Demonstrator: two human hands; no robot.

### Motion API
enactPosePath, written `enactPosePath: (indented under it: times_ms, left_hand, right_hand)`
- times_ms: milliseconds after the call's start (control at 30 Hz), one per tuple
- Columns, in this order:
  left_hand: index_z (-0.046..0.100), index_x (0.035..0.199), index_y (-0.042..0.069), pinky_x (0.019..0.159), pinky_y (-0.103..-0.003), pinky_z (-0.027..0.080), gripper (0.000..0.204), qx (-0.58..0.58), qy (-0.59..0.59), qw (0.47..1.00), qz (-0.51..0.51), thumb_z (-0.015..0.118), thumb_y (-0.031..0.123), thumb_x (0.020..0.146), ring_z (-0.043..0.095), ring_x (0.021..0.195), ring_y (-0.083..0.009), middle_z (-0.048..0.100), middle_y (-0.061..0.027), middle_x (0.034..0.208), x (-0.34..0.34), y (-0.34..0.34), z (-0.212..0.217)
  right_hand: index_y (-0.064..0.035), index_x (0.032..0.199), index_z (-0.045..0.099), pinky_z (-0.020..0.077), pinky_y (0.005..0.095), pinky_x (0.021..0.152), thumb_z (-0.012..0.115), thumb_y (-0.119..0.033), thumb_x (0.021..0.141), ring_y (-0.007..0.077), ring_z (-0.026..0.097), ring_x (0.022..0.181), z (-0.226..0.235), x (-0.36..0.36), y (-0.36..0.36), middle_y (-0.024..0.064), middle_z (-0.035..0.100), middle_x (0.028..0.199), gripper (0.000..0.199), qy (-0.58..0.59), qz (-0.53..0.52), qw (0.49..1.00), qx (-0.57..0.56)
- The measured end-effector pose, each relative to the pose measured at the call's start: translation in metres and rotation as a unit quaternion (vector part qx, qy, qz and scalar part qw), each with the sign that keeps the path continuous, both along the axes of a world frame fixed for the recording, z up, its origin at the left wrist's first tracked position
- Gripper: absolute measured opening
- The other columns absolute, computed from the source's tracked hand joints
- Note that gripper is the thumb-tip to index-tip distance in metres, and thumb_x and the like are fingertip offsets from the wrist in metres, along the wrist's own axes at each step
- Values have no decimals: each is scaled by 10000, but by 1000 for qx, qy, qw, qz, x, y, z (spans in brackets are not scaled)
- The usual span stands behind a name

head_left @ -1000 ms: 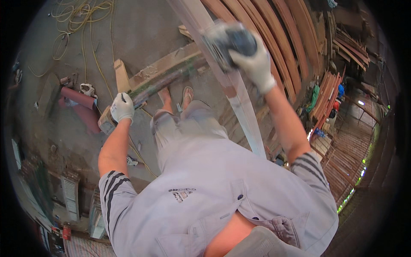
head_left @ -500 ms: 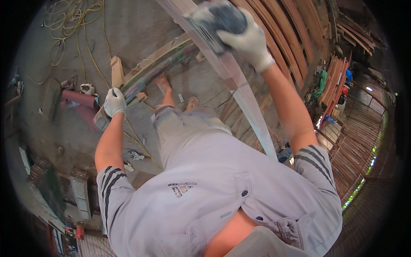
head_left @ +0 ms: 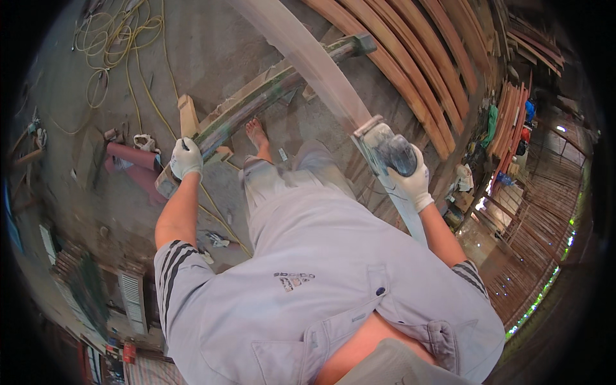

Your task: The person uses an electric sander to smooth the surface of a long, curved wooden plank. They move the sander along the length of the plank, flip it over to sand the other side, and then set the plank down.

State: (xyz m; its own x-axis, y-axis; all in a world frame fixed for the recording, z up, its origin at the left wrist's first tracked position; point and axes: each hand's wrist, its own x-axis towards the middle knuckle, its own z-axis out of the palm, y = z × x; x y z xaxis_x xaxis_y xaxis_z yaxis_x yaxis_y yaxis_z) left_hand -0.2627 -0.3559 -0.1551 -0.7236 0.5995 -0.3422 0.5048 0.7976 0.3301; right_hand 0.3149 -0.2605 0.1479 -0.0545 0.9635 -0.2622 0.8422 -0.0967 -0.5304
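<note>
My right hand (head_left: 416, 182), in a white glove, is wrapped round the dark body of a hand-held sander (head_left: 385, 149). The sander's flat base lies against a long, pale, curved board (head_left: 321, 77), which runs from the top edge down to my right side. To the left, my gloved left hand (head_left: 187, 158) is closed over the near end of a paint-stained wooden beam (head_left: 250, 110). A small dark spot shows at its fingers; what they grip, if anything, is hidden. The board passes across the beam's far part.
Curved reddish planks (head_left: 398, 70) lie in rows at the upper right. Yellow hose or cord (head_left: 115, 38) is coiled on the floor at the far left and trails past my left hand. Dark red rolls (head_left: 133, 156) lie beside that hand. My bare foot (head_left: 256, 133) stands below the beam.
My right hand and the sander have moved down along the board toward my body, from its far part. The beam's far end has come into sight. My left hand stays at the beam.
</note>
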Motion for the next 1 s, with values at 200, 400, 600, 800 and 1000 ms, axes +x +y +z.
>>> enactPosePath:
  times_ms: [200,400,600,800,1000]
  left_hand:
    - [787,1067,130,850,-564,578,359,38,10,999,-16,576,420,1075,771,983,-444,809,-193,1029,0,0,0]
    - [784,1074,114,869,-561,580,378,14,13,1000,-21,576,429,1080,771,1009,-453,810,-200,1052,-2,-3,2]
    - [776,1107,123,876,-573,574,420,-7,30,999,-38,521,456,1104,763,1025,-462,806,-197,1078,-7,-7,-7]
    - [760,1095,95,883,-597,561,438,-67,54,994,-62,490,439,1111,750,1009,-485,783,-245,1036,-7,-4,-11]
    - [702,1454,101,1203,-541,461,460,58,160,942,-289,702,308,1043,611,1423,-400,667,-165,1521,19,31,18]
  right_hand:
    - [-45,1529,616,596,413,1097,1008,-265,788,292,786,1255,-23,-107,112,189,809,1319,867,67,99,990,78]
    - [-27,1506,644,612,399,1049,995,-367,804,285,800,1189,-19,-222,219,162,811,1322,855,12,199,972,123]
    - [-97,1393,667,618,501,987,927,-465,789,425,782,1130,-12,-236,240,225,809,1176,753,11,180,978,105]
    - [-99,1455,674,634,461,965,961,-426,777,396,789,1123,-20,-120,151,191,808,1243,806,-6,173,979,107]
    - [-108,1470,667,639,440,995,967,-370,798,358,801,1155,4,4,32,160,810,1285,781,-28,58,998,22]
